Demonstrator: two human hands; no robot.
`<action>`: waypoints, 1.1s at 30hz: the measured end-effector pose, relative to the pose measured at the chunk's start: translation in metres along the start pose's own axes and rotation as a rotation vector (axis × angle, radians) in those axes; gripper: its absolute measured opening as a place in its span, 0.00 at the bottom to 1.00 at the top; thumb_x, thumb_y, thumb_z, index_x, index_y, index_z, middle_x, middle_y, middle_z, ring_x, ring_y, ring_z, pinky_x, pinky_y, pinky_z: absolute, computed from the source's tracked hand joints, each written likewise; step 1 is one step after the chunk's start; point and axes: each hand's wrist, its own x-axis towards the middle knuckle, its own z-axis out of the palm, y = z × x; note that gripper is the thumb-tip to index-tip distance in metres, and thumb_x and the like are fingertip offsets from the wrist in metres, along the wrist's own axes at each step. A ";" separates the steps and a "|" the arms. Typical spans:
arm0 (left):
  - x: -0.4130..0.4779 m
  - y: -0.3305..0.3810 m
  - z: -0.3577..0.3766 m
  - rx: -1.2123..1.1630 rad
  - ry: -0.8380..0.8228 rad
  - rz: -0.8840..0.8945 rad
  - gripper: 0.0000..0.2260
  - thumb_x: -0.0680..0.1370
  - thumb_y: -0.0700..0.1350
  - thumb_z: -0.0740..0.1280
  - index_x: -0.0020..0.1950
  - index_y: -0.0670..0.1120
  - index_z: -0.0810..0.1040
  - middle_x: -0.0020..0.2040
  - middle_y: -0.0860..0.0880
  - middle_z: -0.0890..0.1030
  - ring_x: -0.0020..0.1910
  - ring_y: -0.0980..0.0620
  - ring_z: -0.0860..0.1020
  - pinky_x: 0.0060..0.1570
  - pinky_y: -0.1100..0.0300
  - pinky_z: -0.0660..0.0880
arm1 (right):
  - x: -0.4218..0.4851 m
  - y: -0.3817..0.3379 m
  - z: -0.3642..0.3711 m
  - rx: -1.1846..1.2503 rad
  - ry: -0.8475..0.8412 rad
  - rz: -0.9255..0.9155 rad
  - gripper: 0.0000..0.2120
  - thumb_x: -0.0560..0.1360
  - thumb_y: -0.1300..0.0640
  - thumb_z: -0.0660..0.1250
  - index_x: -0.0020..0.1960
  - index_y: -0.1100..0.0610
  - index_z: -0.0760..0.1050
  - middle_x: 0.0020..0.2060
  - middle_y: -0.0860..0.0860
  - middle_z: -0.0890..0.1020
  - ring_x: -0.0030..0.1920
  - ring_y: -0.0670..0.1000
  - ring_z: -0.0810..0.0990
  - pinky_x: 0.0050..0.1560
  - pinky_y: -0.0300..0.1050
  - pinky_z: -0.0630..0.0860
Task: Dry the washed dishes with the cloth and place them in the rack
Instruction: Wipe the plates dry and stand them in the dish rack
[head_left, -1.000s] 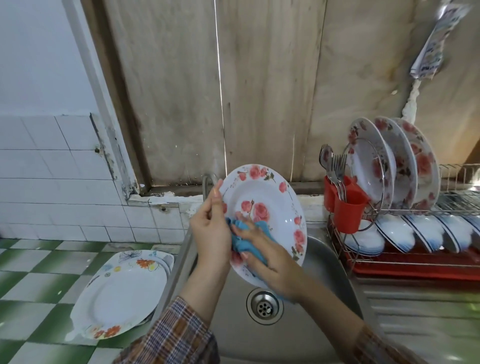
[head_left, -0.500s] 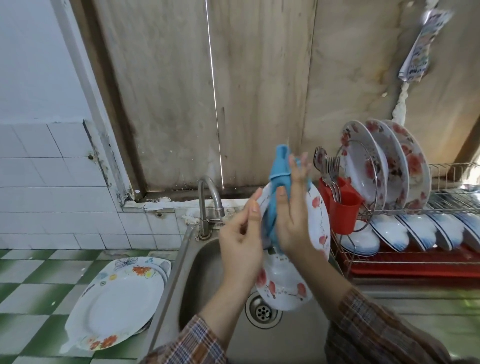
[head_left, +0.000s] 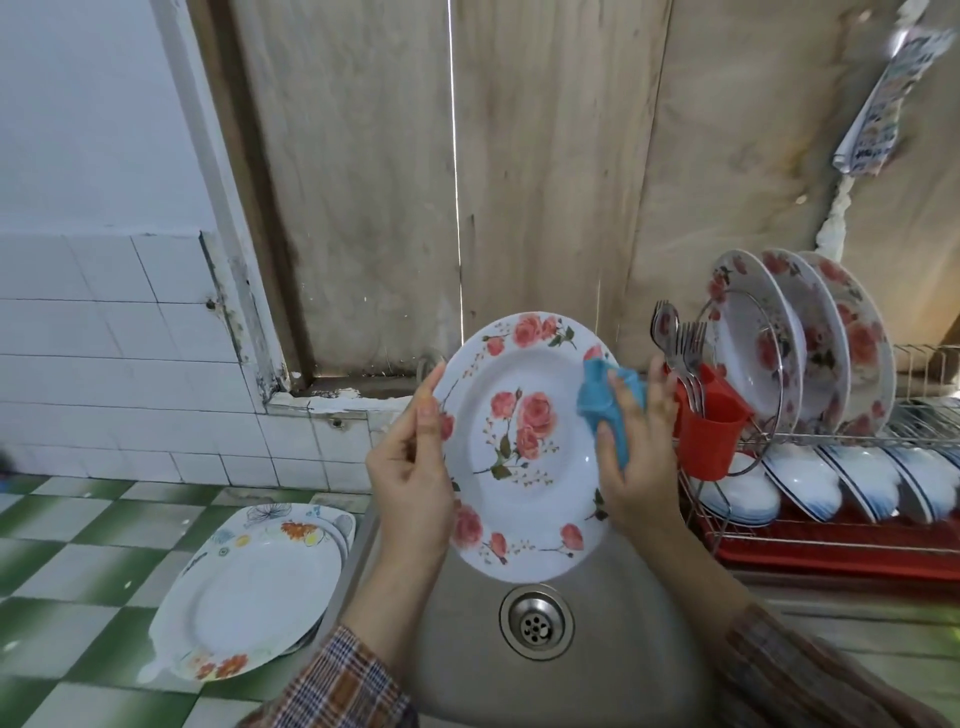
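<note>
Plate (head_left: 522, 457) is pinched at its 9 o'clock rim by the left hand (head_left: 410, 483): thumb flat on the front face, the other fingers (head_left: 387, 457) curled round behind the edge. Right hand (head_left: 641, 467) sits at the plate's 3 o'clock, its fingers wrapped round a bunched blue cloth (head_left: 602, 410) and pressing it onto the rim there. Both forearms wear plaid sleeves (head_left: 337, 686).

The plate is held in the air, tilted up with its rose-printed face toward the camera, directly above the steel sink (head_left: 467, 639). The drain (head_left: 536, 621) shows just below the plate's 6 o'clock edge. A tap (head_left: 427, 364) pokes out behind the plate at about 10 o'clock, mostly hidden.

Rack (head_left: 924, 434) stands at 3 o'clock of the sink on a red tray (head_left: 831, 558):
- top tier: three rose plates (head_left: 779, 343) upright on edge, close together
- bottom tier: a row of white bowls (head_left: 831, 480) with blue rims, leaning
- near end: a red cup (head_left: 709, 436) holding forks and spoons (head_left: 680, 343), just beside the right hand

At 9 o'clock of the sink, stacked oval platters (head_left: 249, 587) lie flat on the green-and-white checked counter (head_left: 62, 571). White wall tiles (head_left: 104, 364) sit behind them, and a worn board wall (head_left: 545, 182) is at 12 o'clock.
</note>
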 end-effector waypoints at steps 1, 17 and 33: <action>0.000 0.002 0.000 0.010 -0.017 0.012 0.11 0.81 0.43 0.59 0.54 0.54 0.79 0.40 0.59 0.85 0.44 0.63 0.82 0.39 0.70 0.77 | 0.011 -0.009 0.000 0.050 0.051 0.060 0.27 0.81 0.54 0.55 0.77 0.43 0.51 0.79 0.46 0.42 0.78 0.48 0.37 0.75 0.53 0.43; 0.033 0.029 -0.024 0.123 -0.110 0.099 0.10 0.80 0.44 0.62 0.57 0.53 0.80 0.44 0.60 0.85 0.43 0.62 0.82 0.39 0.67 0.79 | -0.028 -0.043 0.048 -0.013 -0.227 -0.393 0.24 0.83 0.46 0.50 0.78 0.46 0.52 0.79 0.50 0.49 0.79 0.56 0.48 0.73 0.70 0.52; 0.033 0.020 -0.037 0.026 0.214 0.237 0.17 0.83 0.38 0.57 0.60 0.24 0.73 0.46 0.66 0.83 0.49 0.69 0.79 0.44 0.72 0.76 | 0.014 -0.079 0.042 -0.087 -0.229 -0.431 0.25 0.80 0.48 0.55 0.76 0.47 0.59 0.78 0.49 0.54 0.79 0.53 0.45 0.77 0.58 0.41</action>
